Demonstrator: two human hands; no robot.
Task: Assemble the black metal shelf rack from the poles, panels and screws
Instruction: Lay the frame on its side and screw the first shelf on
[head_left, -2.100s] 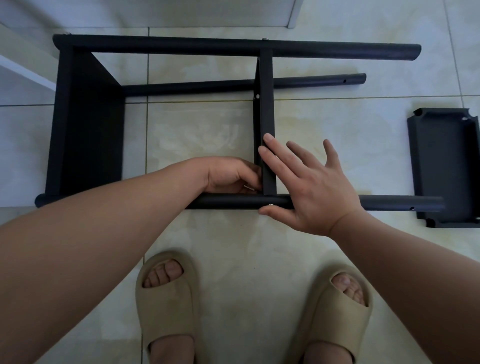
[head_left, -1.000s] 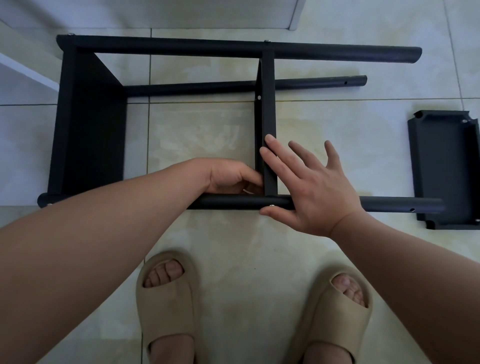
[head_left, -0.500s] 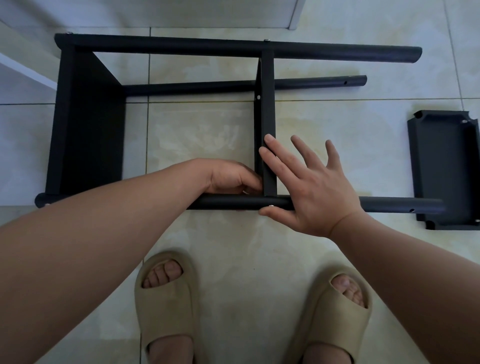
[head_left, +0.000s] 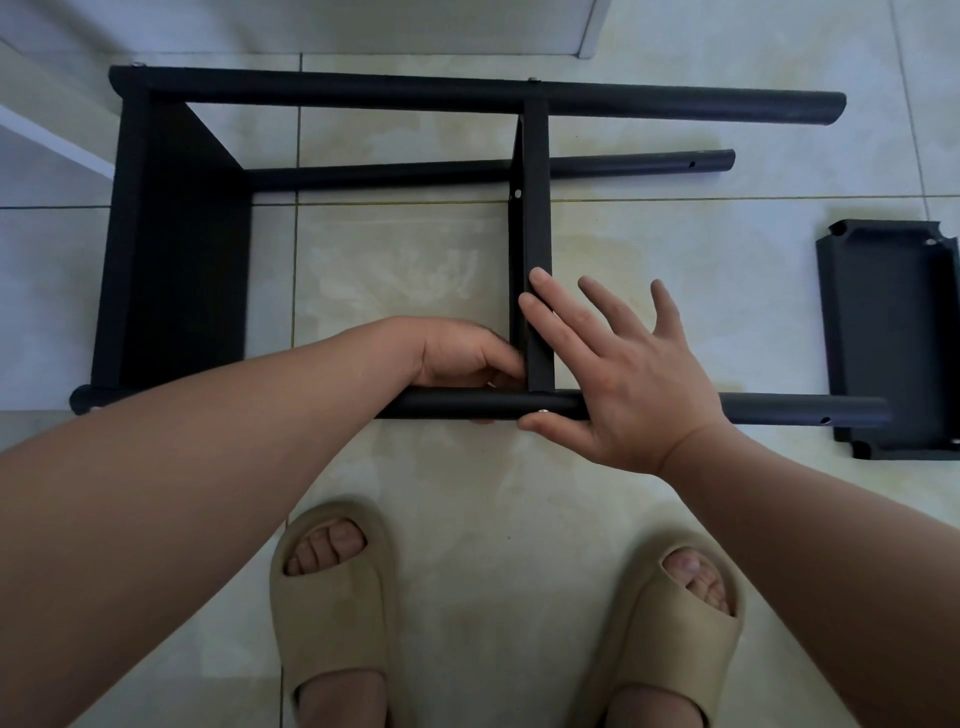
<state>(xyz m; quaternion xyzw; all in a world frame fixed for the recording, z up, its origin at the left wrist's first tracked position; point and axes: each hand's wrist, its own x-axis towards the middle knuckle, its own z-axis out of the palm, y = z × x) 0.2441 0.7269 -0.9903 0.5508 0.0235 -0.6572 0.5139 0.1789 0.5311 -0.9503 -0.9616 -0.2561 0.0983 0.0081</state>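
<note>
Round matte pole, flat-edged metal panel

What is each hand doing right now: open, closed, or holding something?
Left hand: fingers curled at the middle panel corner; hold cannot be told.
Right hand: open, fingers flat on that panel.

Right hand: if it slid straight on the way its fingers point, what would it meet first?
The middle panel: the first two fingertips of the right hand rest on its edge, pointing away and left. Past it the line crosses open floor toward the rear pole, though depth is unclear.
</note>
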